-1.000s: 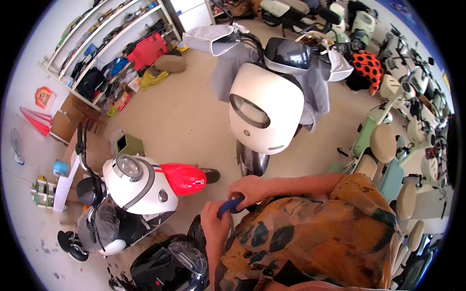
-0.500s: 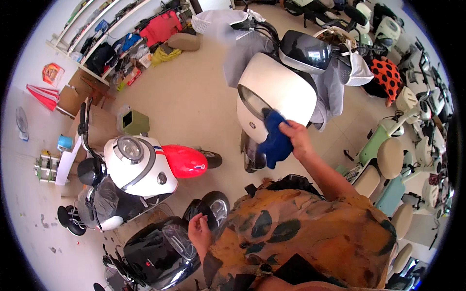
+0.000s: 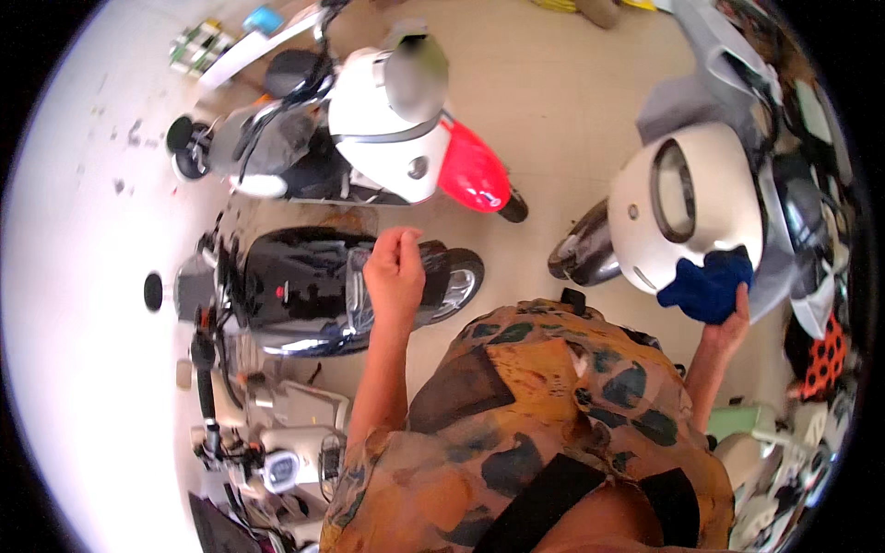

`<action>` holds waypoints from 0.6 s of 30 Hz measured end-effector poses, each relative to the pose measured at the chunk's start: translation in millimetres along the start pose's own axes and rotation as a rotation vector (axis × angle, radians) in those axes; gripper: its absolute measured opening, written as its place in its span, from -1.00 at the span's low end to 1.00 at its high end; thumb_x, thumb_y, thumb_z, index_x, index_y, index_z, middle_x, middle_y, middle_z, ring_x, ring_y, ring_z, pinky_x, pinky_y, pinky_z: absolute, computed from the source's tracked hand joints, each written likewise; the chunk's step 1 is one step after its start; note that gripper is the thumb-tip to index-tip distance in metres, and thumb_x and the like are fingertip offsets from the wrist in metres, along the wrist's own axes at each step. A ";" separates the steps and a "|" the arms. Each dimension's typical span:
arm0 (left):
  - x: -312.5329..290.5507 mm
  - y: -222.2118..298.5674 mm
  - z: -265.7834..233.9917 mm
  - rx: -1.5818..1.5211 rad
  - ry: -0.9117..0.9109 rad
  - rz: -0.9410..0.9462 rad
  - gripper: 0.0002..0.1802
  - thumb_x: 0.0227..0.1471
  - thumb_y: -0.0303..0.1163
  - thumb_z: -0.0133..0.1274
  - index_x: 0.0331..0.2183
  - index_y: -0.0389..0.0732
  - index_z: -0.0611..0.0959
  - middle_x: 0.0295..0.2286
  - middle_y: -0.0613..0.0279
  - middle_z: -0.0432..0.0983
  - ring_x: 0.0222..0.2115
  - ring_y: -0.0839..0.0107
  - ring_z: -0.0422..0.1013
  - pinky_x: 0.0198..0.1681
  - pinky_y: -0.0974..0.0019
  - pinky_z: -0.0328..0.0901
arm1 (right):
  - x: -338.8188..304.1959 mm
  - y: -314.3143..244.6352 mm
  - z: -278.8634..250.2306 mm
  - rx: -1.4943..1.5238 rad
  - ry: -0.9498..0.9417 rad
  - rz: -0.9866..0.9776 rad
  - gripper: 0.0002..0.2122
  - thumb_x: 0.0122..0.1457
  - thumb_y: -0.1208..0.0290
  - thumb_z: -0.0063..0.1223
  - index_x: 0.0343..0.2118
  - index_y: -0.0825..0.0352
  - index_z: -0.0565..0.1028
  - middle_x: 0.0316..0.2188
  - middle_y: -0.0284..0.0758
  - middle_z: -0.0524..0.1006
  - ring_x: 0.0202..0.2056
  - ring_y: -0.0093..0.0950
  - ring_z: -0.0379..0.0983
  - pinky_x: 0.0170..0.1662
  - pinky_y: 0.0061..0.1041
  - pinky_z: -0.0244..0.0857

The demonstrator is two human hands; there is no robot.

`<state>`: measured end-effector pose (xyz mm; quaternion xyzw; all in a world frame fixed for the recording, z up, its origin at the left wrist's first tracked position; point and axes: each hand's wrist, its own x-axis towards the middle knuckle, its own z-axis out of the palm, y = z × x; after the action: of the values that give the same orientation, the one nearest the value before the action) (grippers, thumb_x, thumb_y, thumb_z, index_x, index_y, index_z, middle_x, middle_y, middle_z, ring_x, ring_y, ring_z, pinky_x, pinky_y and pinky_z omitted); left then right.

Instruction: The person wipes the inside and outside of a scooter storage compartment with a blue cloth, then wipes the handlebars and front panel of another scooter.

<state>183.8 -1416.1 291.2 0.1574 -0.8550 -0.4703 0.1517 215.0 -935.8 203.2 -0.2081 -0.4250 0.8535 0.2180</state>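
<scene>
My right hand (image 3: 729, 324) grips a dark blue cloth (image 3: 708, 284). The cloth lies against the lower front of a cream-white scooter (image 3: 636, 241), below its oval headlight (image 3: 675, 189). Over the headlight end of a black scooter (image 3: 304, 286) hangs my left hand (image 3: 395, 272), its fingers curled in with nothing seen in them. Whether the left hand touches the black scooter I cannot tell. Part of the cloth inside the right hand's grip is hidden.
A white scooter with a red front fender (image 3: 475, 170) stands beyond the black one. More scooters (image 3: 286, 465) are parked at the lower left and along the right edge. Grey fabric (image 3: 687, 101) drapes the cream scooter's far side. A white wall (image 3: 83, 304) runs along the left.
The view has swung left and down. The cloth in my right hand has gone from beside the headlight to the panel below it. My left hand has moved forward over the black scooter, fingers curled tighter.
</scene>
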 end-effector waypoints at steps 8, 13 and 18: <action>-47.5 -28.3 -10.0 0.033 0.071 0.044 -0.83 0.08 -0.43 -0.11 -0.42 -0.26 0.56 -0.57 0.17 0.44 -0.56 0.47 0.37 -0.44 0.42 0.26 | 8.2 13.0 20.5 0.001 -0.031 0.173 -0.64 0.17 0.34 -0.12 -0.03 0.47 0.34 -0.13 -0.12 0.45 -0.11 -0.21 0.40 0.01 -0.19 0.26; -61.8 -31.7 -6.8 0.086 0.025 0.017 -0.86 0.06 -0.43 -0.08 -0.44 -0.25 0.54 -0.58 0.03 0.45 -0.56 0.21 0.45 -0.47 0.31 0.29 | 13.5 27.5 44.9 -0.058 -0.004 0.294 -0.59 0.15 0.26 -0.03 0.00 0.40 0.34 -0.09 -0.16 0.44 -0.07 -0.22 0.39 0.03 -0.23 0.26; -44.9 -13.8 -47.3 0.213 0.133 0.149 -0.89 0.08 -0.49 -0.15 -0.41 -0.26 0.48 -0.55 -0.01 0.44 -0.51 0.06 0.42 -0.44 0.20 0.29 | 7.2 43.0 79.5 -0.078 -0.075 0.333 -0.64 0.17 0.33 -0.10 -0.02 0.44 0.32 -0.11 -0.12 0.44 -0.10 -0.19 0.40 0.03 -0.16 0.25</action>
<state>245.4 -1440.4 298.7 0.1394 -0.8975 -0.3529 0.2248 157.8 -1005.7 210.8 -0.2518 -0.4253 0.8679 0.0492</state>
